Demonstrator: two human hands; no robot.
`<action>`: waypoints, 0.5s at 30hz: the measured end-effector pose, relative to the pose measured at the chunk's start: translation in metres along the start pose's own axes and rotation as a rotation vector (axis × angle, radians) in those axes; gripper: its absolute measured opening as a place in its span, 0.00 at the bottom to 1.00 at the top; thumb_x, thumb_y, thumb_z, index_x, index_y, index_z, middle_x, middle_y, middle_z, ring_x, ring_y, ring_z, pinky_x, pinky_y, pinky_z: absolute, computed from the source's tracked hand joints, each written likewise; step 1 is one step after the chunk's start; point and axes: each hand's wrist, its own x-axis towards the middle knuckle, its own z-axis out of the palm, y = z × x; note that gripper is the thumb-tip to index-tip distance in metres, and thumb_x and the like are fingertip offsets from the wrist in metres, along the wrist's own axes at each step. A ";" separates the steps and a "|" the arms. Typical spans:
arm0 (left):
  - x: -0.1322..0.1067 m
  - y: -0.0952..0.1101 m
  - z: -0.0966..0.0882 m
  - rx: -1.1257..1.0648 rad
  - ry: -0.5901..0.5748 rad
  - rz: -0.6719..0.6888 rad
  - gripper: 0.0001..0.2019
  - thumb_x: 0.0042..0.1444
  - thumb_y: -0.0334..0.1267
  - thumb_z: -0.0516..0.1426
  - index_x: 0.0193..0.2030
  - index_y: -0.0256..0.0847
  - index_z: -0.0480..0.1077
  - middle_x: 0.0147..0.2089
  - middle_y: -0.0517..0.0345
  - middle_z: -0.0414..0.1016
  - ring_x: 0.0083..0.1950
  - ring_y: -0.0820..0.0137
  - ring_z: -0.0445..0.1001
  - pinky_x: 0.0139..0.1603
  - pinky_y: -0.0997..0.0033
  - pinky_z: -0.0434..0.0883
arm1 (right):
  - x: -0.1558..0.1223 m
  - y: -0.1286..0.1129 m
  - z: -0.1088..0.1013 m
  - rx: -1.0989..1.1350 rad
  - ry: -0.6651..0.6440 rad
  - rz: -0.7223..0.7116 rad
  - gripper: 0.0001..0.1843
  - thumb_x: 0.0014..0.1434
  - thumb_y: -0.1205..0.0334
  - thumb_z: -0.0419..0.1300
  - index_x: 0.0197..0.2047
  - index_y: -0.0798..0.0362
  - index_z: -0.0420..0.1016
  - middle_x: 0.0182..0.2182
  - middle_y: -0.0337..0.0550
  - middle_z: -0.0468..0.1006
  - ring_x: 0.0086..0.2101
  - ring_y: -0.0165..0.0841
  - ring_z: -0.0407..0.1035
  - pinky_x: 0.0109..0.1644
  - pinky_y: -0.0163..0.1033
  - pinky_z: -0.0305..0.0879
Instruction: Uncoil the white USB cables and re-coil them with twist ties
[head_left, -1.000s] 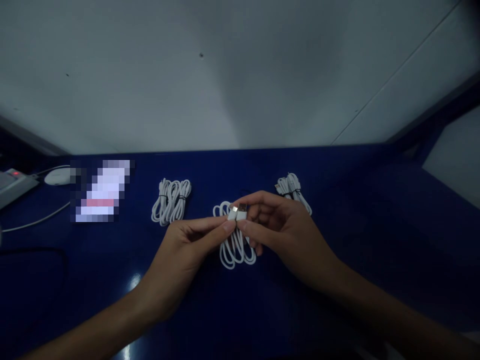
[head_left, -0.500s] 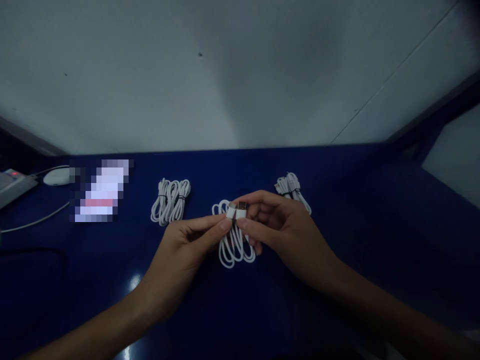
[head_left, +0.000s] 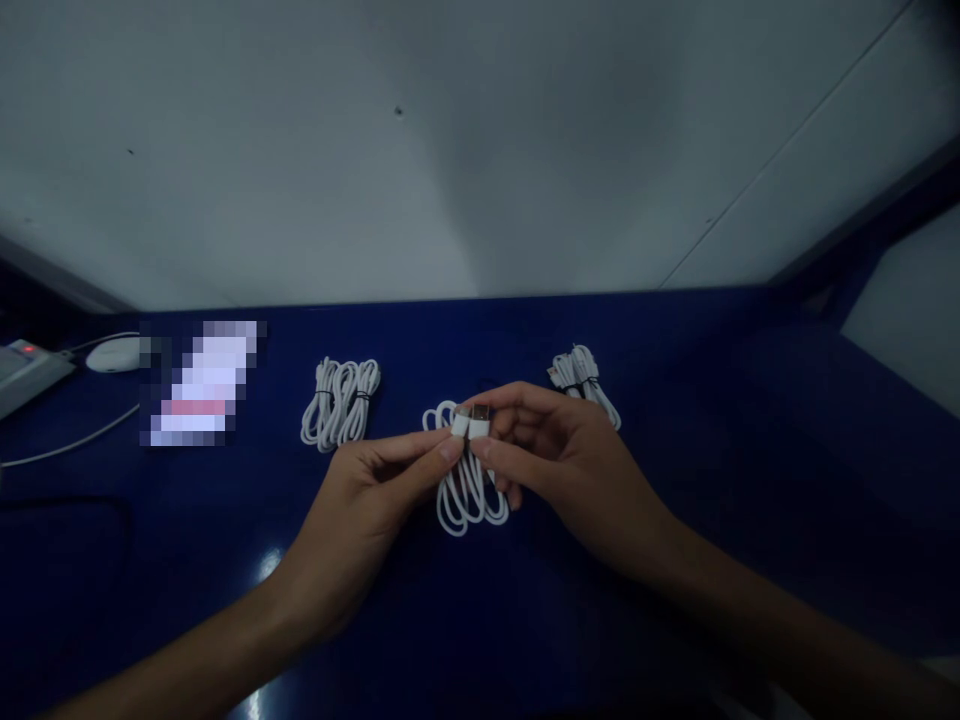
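Observation:
A coiled white cable (head_left: 466, 493) hangs between my hands above the dark blue table (head_left: 675, 480). My left hand (head_left: 373, 500) pinches one of its white plugs (head_left: 460, 424) between thumb and forefinger. My right hand (head_left: 555, 455) pinches the other plug (head_left: 480, 420), whose metal end points up. The two plugs are held side by side, touching. The loops dangle below my fingertips.
A bundled white cable (head_left: 341, 400) lies to the left, another tied bundle (head_left: 581, 380) to the right behind my right hand. A blurred-out object (head_left: 199, 385), a white mouse (head_left: 112, 354) and a power strip (head_left: 26, 368) sit at far left. A pale wall (head_left: 465, 150) rises behind.
Both hands with the cable have shifted very slightly left and up; otherwise the pinch on the two plugs is the same.

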 end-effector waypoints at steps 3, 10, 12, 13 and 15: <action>0.000 0.000 0.001 -0.006 -0.006 -0.006 0.12 0.76 0.36 0.60 0.56 0.45 0.87 0.59 0.49 0.87 0.61 0.58 0.83 0.65 0.58 0.77 | 0.000 0.000 0.000 0.011 -0.009 0.000 0.12 0.64 0.63 0.75 0.50 0.49 0.86 0.30 0.35 0.79 0.27 0.26 0.73 0.30 0.31 0.76; 0.001 0.003 0.001 0.005 0.001 -0.004 0.12 0.75 0.36 0.61 0.56 0.44 0.87 0.59 0.49 0.87 0.60 0.57 0.83 0.66 0.57 0.76 | 0.000 -0.001 0.000 0.021 -0.009 0.009 0.10 0.64 0.65 0.74 0.49 0.50 0.86 0.30 0.34 0.79 0.27 0.25 0.73 0.30 0.30 0.75; 0.001 0.002 0.000 0.014 0.001 0.000 0.12 0.75 0.37 0.62 0.56 0.43 0.87 0.58 0.48 0.88 0.58 0.58 0.84 0.64 0.58 0.77 | 0.001 0.000 0.000 0.025 -0.015 0.010 0.10 0.65 0.65 0.74 0.50 0.50 0.86 0.31 0.34 0.79 0.27 0.24 0.73 0.30 0.29 0.75; 0.001 0.002 0.000 0.018 0.000 -0.001 0.12 0.75 0.37 0.62 0.56 0.43 0.87 0.57 0.48 0.88 0.57 0.58 0.84 0.64 0.58 0.77 | 0.001 0.001 0.000 0.025 -0.019 0.008 0.10 0.65 0.65 0.74 0.50 0.50 0.86 0.31 0.34 0.79 0.27 0.24 0.73 0.30 0.29 0.75; 0.001 0.001 -0.001 0.023 -0.003 -0.005 0.12 0.75 0.38 0.62 0.56 0.43 0.87 0.55 0.48 0.89 0.54 0.58 0.85 0.63 0.57 0.78 | 0.001 0.002 -0.001 0.028 -0.024 0.005 0.10 0.66 0.64 0.73 0.50 0.50 0.86 0.31 0.34 0.79 0.27 0.24 0.73 0.30 0.29 0.75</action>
